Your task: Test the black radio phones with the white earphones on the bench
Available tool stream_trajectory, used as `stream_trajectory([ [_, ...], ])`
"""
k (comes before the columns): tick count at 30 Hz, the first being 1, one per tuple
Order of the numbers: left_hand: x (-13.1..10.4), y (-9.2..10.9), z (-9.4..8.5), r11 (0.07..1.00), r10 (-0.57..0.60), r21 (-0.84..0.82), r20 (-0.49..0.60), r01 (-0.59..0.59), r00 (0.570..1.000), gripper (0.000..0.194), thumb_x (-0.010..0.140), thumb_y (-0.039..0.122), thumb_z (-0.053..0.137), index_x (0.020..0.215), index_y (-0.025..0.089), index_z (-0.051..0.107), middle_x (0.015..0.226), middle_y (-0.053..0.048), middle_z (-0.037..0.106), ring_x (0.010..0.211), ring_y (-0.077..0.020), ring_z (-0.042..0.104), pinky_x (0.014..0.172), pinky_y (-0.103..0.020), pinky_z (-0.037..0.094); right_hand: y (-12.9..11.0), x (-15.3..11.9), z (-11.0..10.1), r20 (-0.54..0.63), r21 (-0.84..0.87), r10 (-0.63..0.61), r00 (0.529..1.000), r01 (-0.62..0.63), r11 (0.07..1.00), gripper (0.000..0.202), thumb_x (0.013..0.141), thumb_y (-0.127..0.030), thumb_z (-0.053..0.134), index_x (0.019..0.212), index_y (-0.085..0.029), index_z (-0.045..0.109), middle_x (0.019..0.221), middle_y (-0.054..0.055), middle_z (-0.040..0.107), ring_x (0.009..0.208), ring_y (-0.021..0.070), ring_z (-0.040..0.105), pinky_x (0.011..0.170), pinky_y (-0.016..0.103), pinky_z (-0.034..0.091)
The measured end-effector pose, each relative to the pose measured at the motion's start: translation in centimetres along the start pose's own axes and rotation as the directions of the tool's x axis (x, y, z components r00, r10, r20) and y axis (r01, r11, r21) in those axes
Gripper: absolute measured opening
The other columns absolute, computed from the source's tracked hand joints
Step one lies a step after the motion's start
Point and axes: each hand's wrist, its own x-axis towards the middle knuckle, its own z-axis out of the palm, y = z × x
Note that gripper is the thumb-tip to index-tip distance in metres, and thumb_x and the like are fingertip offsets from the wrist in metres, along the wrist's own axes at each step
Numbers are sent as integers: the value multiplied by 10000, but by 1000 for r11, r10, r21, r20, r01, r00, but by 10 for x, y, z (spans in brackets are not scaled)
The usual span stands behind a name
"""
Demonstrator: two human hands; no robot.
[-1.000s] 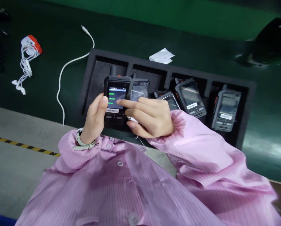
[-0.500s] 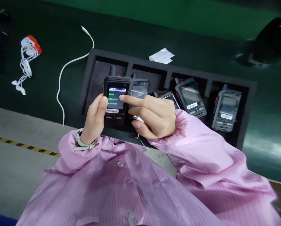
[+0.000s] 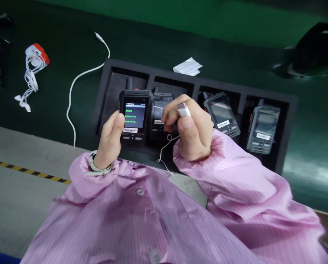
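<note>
My left hand [image 3: 110, 137] is closed around the side of a black handheld radio [image 3: 135, 113] with a stubby antenna. Its screen is lit and shows lines of green text. To the right, my right hand [image 3: 194, 128] pinches a white cable plug [image 3: 183, 109], metal tip pointing up. A thin white cord [image 3: 164, 148] hangs below this hand. Behind the fingers, a second radio [image 3: 161, 106] with a dark screen lies in the black foam tray [image 3: 153, 71], partly hidden by the hand.
Two more radios, one tilted [image 3: 222, 112] and one at the far right [image 3: 263, 126], lie in the tray. A white cable [image 3: 73, 86] runs along its left. Farther left is a coiled white cord [image 3: 30, 79] with a red-and-white piece. A crumpled clear wrapper [image 3: 187, 66] lies behind.
My right hand has drawn back from the lit screen to the right. Its index finger has curled in, and the plug now points upward. The left hand keeps its hold.
</note>
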Motion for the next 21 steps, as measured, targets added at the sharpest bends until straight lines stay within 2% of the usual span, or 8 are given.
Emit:
stream_trajectory([
  [3, 0, 0, 0, 1000, -9, -20, -6, 9, 1000, 391, 1000, 574, 508, 979, 232, 698, 965, -36, 742, 978, -193, 704, 802, -303, 542, -3, 4, 2, -179, 165, 27, 983, 3, 986, 337, 1084, -394, 392, 855, -229, 576, 813, 39, 566, 735, 184, 580, 710, 392, 521],
  [7, 0, 0, 1, 998, -15, -56, -20, 13, 1000, 385, 986, 577, 536, 981, 231, 704, 982, -41, 751, 1022, -206, 709, 808, -302, 559, -5, 6, 4, -173, 212, 132, 976, -94, 973, 384, 1075, -458, 411, 820, -233, 589, 783, 35, 561, 696, 185, 562, 674, 379, 494],
  [11, -1, 2, 2, 989, -41, -146, -9, 40, 999, 385, 967, 581, 569, 962, 221, 708, 967, -46, 756, 1034, -223, 721, 844, -327, 583, -6, 6, 3, -116, 318, 262, 958, -214, 924, 402, 1063, -485, 416, 792, -239, 582, 702, 17, 518, 636, 181, 497, 615, 351, 403],
  [16, 0, 7, 2, 958, -85, -273, 39, 92, 996, 398, 943, 591, 606, 942, 209, 716, 972, -60, 763, 1056, -242, 732, 862, -361, 611, -9, 9, 0, 22, 301, 243, 970, -238, 923, 426, 1061, -371, 432, 673, -211, 503, 626, -11, 475, 586, 135, 435, 608, 318, 347],
  [21, 1, 10, 2, 939, -117, -322, 30, 120, 993, 413, 905, 605, 655, 885, 195, 704, 978, -73, 772, 1094, -264, 735, 874, -378, 633, -11, 13, -3, 127, 252, 237, 963, -263, 931, 425, 1031, -309, 432, 620, -200, 425, 578, -39, 412, 539, 93, 368, 561, 282, 303],
])
